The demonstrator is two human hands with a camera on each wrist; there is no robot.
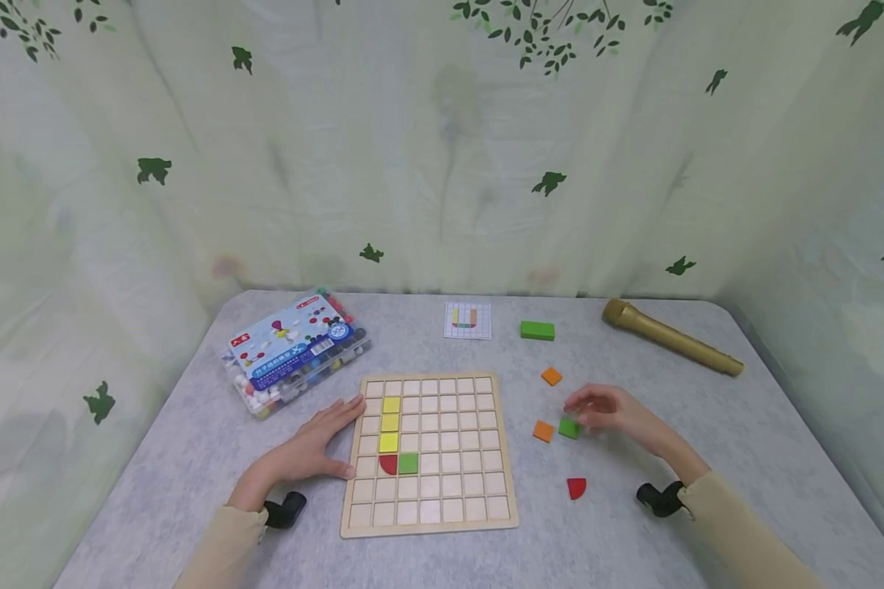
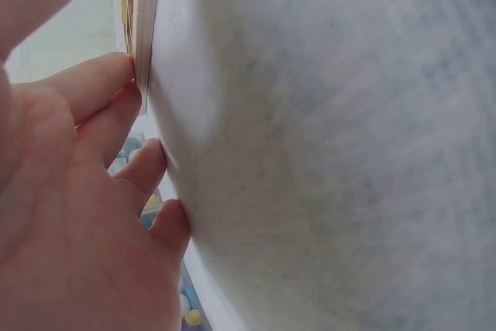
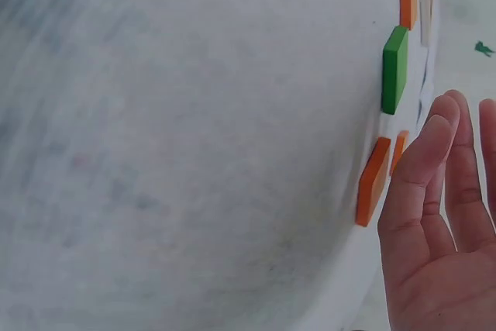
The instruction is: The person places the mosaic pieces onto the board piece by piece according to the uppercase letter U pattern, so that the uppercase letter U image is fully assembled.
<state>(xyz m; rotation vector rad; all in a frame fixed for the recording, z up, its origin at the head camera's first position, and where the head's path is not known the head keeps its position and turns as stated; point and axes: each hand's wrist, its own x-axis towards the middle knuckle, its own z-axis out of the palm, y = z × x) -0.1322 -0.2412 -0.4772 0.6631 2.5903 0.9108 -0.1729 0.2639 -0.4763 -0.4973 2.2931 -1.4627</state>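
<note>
My left hand (image 1: 311,446) rests at the left edge of the wooden grid board (image 1: 430,528), fingers spread, fingertips touching its rim; the left wrist view shows the fingers (image 2: 97,91) against that side. On the board sit several yellow squares (image 1: 390,423) in a column, a red quarter-circle (image 1: 388,465) below them, and a green square (image 1: 408,463) beside it. My right hand (image 1: 610,409) hovers right of the board near a loose green square (image 1: 569,428), fingers loosely bent, nothing visibly held. The right wrist view shows orange squares (image 3: 373,182) and the green one (image 3: 394,70) near the fingers.
Orange squares (image 1: 543,431) and a red quarter-circle (image 1: 577,488) lie right of the board. Behind stand a pattern card (image 1: 467,321) and a green block (image 1: 537,330). A clear box of colored pegs (image 1: 295,352) lies back left, a gold microphone-shaped stick (image 1: 670,337) back right.
</note>
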